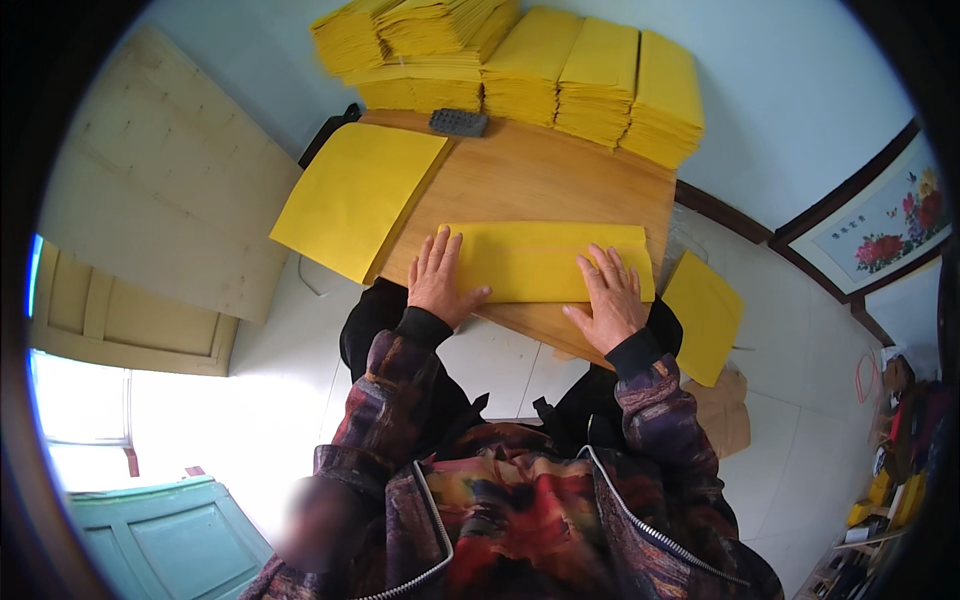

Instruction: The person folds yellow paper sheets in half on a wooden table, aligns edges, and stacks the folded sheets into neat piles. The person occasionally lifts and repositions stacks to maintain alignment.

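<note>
Lying open at the near side of the counter in the head view, the left hand has its fingers over the left end of a long yellow strip, its thumb reaching right. The right hand is open too, palm down on the right part of that strip, fingers stretched toward the far side and slightly spread; neither hand grips anything. The strip lies crosswise near the counter's near edge, flat and narrow, beneath and between the hands. To the left, a wider yellow sheet lies on the counter and seems to reach past its edge. Near the far edge sits a grey block, just beside stacks of yellow sheets ranged along the far side. Right of the counter is another yellow sheet, with a brown piece just beside it above the pale floor. Farther right shows a framed flower picture.
</note>
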Motion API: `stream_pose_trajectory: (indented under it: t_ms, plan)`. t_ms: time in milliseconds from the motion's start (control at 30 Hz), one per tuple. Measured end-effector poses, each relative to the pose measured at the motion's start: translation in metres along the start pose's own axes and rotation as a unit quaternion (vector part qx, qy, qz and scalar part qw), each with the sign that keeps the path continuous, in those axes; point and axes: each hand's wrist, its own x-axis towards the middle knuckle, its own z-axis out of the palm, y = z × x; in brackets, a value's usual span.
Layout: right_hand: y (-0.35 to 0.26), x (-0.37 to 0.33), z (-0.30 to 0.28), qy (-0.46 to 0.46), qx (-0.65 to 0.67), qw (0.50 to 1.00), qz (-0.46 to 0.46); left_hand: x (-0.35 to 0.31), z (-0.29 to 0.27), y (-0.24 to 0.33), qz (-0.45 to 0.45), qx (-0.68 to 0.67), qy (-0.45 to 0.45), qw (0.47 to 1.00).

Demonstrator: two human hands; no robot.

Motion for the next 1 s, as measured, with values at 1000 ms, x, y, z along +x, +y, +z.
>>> stream_pose_trajectory:
  t_ms: [1000]
  plan:
    - [0.039,0.066,-0.026,-0.139,0.021,0.988,-0.061,0.034,-0.032,-0.026,0.118,-0.019,-0.115,0.986]
